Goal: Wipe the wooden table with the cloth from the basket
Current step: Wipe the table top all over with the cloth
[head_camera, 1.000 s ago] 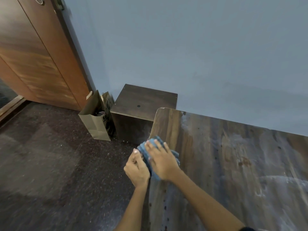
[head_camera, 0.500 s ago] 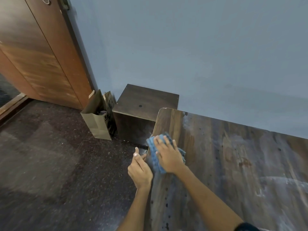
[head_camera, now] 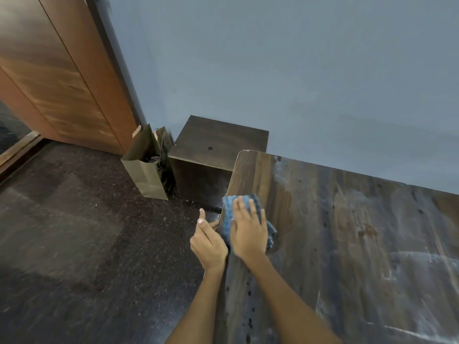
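Observation:
A blue cloth [head_camera: 229, 207] lies on the wooden table [head_camera: 347, 232] at its left edge. My right hand [head_camera: 248, 229] presses flat on the cloth with straight, spread fingers. My left hand [head_camera: 207, 243] is beside the table's left edge, just off the top, its fingers loosely curled and its thumb up; it touches the edge near the cloth. The table top shows pale dusty smears and dark spots. No basket is in view.
A dark wooden box [head_camera: 213, 157] stands on the floor beyond the table's left corner, against the blue wall. A brown paper bag [head_camera: 146, 175] stands left of it. A wooden door [head_camera: 62, 75] fills the upper left. Dark speckled floor lies to the left.
My right hand has slid the cloth away from me and a little onto the table along its left edge. The left hand followed along the edge.

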Demonstrator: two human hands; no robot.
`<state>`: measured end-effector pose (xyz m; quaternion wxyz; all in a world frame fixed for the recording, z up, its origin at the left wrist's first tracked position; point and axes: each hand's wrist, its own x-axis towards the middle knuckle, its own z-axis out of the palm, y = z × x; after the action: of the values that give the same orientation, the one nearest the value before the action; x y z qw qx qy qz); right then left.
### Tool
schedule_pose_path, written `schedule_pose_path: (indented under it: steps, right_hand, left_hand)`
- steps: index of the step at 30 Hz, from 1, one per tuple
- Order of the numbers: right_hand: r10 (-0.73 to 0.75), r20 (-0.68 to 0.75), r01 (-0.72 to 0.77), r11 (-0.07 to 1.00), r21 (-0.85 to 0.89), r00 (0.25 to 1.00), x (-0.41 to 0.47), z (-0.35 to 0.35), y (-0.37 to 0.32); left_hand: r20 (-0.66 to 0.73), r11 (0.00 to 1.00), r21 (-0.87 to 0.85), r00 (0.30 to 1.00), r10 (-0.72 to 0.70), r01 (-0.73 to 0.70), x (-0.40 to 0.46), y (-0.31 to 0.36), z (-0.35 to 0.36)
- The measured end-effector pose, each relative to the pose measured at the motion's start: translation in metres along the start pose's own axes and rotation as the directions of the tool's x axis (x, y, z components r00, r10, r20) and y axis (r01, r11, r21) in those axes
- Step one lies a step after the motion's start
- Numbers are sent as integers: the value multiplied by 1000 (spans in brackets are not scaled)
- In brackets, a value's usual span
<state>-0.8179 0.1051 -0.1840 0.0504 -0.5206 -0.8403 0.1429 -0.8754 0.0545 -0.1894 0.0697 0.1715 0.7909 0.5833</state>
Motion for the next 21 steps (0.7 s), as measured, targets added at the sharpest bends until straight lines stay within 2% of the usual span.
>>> schedule_pose_path:
  steps: [2,4,6,8,11,13,15,18,21]
  right_hand:
    - [-205,34,203,978,54,978,-19,2,-1]
    - [-374,36,373,927,24,927,-36,1,21]
    - [-423,37,424,904,-51,906,-41,-5,52]
    - [-297,29,299,953,-49,954,-31,-15,69]
    - [-1,26,3,998,-56,1000,0,-19,55]
    - [23,-3,-23,999,-37,1000,6,-12,33]
    - [-105,23,106,994,-30,994,-2,-4,19]
    - [-364,89,369,928,-43,927,-32,-1,25]
    - [-473,103,483,868,-114,875,-45,-5,59]
  left_hand:
    - [-27,999,-16,999,-46,46,3,-4,-1]
    - [-58,993,-45,992,-108,106,2,-4,-5]
    - [-17,990,-96,994,-109,107,-5,-3,-12]
    - [13,985,-122,993,-119,119,-11,-4,-18]
    - [46,987,-111,993,-109,114,-16,-6,-24]
    - [79,994,-75,994,-77,83,-17,-7,-27]
    - [101,998,-33,993,-57,61,-17,-9,-27]
    - [135,1000,22,991,-19,16,-16,-9,-27]
    - [179,999,54,984,-10,0,-16,-8,-27]
